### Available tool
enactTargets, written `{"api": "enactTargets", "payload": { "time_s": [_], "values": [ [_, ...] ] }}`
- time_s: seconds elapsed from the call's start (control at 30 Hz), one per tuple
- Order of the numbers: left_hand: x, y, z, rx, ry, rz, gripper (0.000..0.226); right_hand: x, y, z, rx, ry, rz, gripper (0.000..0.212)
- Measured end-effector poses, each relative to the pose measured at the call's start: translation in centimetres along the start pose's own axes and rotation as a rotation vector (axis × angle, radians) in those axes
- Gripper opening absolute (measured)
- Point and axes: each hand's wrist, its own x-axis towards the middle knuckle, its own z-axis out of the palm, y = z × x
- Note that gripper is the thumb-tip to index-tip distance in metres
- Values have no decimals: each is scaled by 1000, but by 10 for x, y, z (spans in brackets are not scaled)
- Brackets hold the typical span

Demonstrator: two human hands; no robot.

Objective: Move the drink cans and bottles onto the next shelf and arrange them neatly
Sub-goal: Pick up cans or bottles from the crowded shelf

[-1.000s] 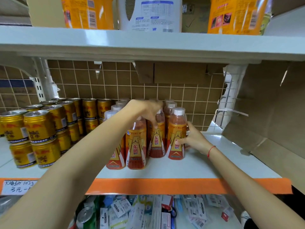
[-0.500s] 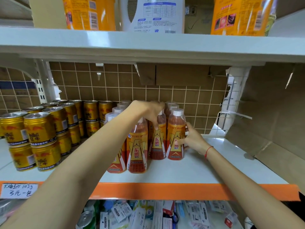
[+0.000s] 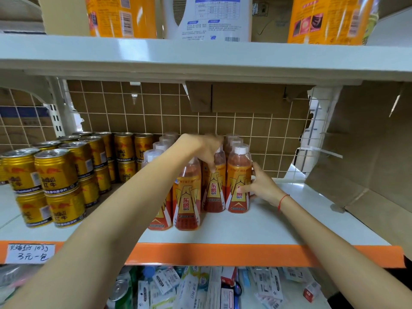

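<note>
- I have my left hand [image 3: 205,150] reaching in from 7 o'clock, over the tops of the orange drink bottles at the centre of the white shelf [image 3: 289,228]. Its fingers curl down round the neck of the middle bottle [image 3: 213,190] in the front cluster, one fingertip pressing on the bottle's shoulder.
- My right hand [image 3: 259,186] comes in from 5 o'clock. Its fingers and thumb wrap round the right-most bottle [image 3: 239,186], thumb across the label, the other fingers behind the bottle at its 3 o'clock side. A red string [image 3: 282,200] sits on that wrist.
- That right-most bottle stands upright, touching the middle bottle at its 9 o'clock side. More white-capped bottles stand in rows behind both, towards 12 o'clock against the wire grid back [image 3: 245,126].
- Two further bottles stand nearer the shelf edge, at 7 o'clock from the middle bottle: the front bottle [image 3: 186,197] and one partly hidden by my left forearm, touching each other.
- The gold cans [image 3: 55,170] are stacked two high at 9 o'clock from the bottles, in rows running back to the grid; the back cans stand just beside the rear bottles.
- A handwritten price tag [image 3: 30,253] is on the shelf's orange front strip at 8 o'clock.
- On the upper shelf [image 3: 200,56] at 12 o'clock I see a white jug [image 3: 209,18] between two orange containers.
- Torn cardboard [image 3: 367,152] lines the side at 3 o'clock.
- Below, at 6 o'clock, small packets [image 3: 200,288] lie jumbled.
</note>
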Motion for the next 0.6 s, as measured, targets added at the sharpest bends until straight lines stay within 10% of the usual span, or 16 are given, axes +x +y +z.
{"api": "enactTargets", "payload": {
  "time_s": [0.6],
  "values": [
    [-15,13,-2,-48,-24,-2,83,-2,-4,-2,36,-42,69,77]
  ]
}}
